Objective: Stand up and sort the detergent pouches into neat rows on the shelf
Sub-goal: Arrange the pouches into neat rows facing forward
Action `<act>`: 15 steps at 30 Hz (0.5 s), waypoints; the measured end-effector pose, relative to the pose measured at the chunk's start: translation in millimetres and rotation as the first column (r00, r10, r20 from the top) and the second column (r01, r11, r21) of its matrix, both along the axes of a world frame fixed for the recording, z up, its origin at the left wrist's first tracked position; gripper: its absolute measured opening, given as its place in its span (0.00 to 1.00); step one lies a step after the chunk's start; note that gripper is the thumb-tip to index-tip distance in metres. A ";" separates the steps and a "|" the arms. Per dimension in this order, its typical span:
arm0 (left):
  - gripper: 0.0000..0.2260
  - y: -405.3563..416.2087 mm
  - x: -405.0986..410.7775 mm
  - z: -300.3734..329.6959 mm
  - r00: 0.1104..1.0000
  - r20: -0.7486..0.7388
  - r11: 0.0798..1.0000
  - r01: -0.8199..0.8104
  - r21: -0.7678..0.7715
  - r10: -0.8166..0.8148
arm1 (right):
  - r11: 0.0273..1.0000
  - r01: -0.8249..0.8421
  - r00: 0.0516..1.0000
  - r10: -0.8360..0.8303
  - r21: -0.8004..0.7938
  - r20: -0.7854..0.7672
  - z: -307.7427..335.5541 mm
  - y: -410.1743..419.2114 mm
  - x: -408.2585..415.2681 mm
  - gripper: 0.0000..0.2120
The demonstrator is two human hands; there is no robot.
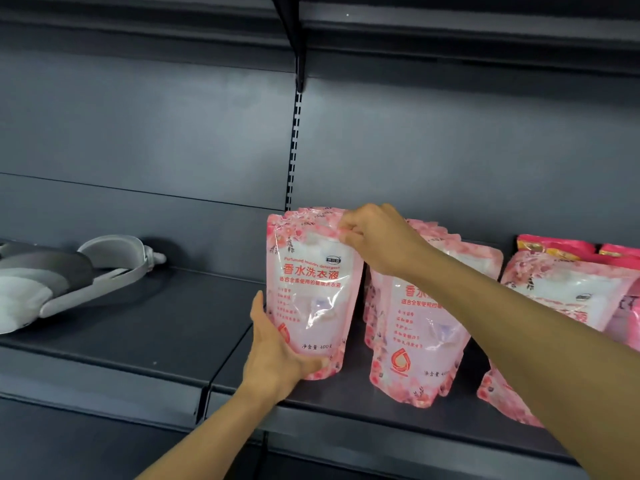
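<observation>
Best to settle the pouch (310,292) flat on its base at the left end of the shelf (346,410), square to the front edge, then let go gently so nothing tips. Left hand (277,358) cupping the bottom corner, fingers curled under; right hand (374,237) pinching the top seal. Pink, glossy, flower-printed, red lettering, clear liquid inside; likely soft and floppy. More pouches (415,334) just beside, rightward, some leaning. Grey headset (69,275) on the neighbouring shelf, well apart.

Head view, close on the shelf (145,327)

The scene is seen from a head-worn camera, aimed forward and slightly down; the shelf is met near, at arm's reach, its back panel faced squarely.
</observation>
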State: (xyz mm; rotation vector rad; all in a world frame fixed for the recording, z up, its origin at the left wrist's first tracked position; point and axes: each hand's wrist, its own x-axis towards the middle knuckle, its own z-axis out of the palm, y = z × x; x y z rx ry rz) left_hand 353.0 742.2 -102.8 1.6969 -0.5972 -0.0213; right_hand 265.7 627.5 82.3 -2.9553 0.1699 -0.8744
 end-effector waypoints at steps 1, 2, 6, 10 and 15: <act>0.62 -0.9 1.5 -2.3 1.000 0.017 1.000 -0.001 0.007 0.001 | 1.000 0.000 1.000 0.000 0.022 -0.010 1.0 0.6 1.1 0.19; 0.61 -0.7 2.0 -4.3 0.999 0.033 1.000 -0.009 0.018 0.009 | 0.999 0.000 1.000 0.000 0.051 -0.009 2.2 1.7 1.0 0.19; 0.54 4.2 -2.4 -3.8 0.995 0.084 0.991 -0.068 0.116 0.059 | 0.987 0.032 0.999 -0.033 0.157 0.002 3.2 2.3 0.1 0.09; 0.48 7.7 -6.3 -0.4 0.991 0.116 0.974 -0.092 0.208 0.069 | 0.980 0.069 0.997 -0.071 0.186 0.003 4.0 2.4 6.3 0.09; 0.46 12.3 -5.5 0.6 0.991 0.128 0.968 -0.059 0.244 0.028 | 0.978 0.093 0.994 -0.101 0.186 0.033 -0.3 -0.9 12.5 0.08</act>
